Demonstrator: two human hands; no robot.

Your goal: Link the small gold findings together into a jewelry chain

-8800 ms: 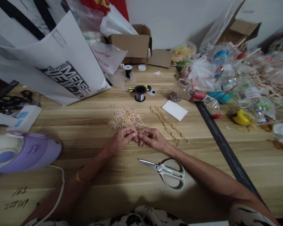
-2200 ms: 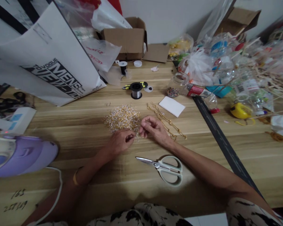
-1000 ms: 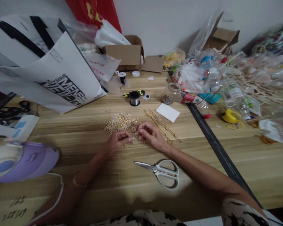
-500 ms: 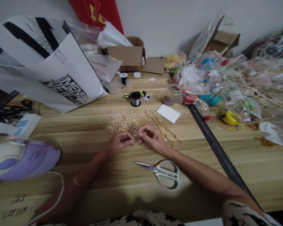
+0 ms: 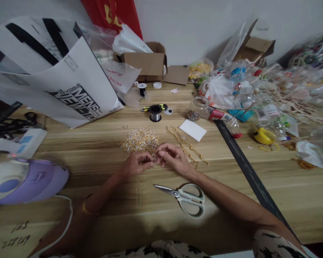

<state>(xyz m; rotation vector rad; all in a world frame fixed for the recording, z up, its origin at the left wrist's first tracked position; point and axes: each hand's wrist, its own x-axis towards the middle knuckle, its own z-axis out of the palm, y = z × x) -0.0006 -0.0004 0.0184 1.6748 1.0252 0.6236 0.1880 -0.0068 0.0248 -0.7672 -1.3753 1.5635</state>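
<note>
My left hand and my right hand meet fingertip to fingertip at the near right edge of a pile of small gold and silver beads. Both hands are closed in a pinch. Whatever lies between the fingers is too small to make out. Just right of my right hand, gold chains with small knots or beads stretch across the wood. A pair of scissors with pale handles rests below my hands, blades pointing left and slightly apart.
Beyond the beads stand a wire spool, a glass jar of small beads and a white card. A white shopping bag and a purple device with a cord are left. Plastic bottles crowd the right.
My two hands have come slightly closer, so their fingertips now meet. The left hand shifted a little to the right. The things on the table stay where they were.
</note>
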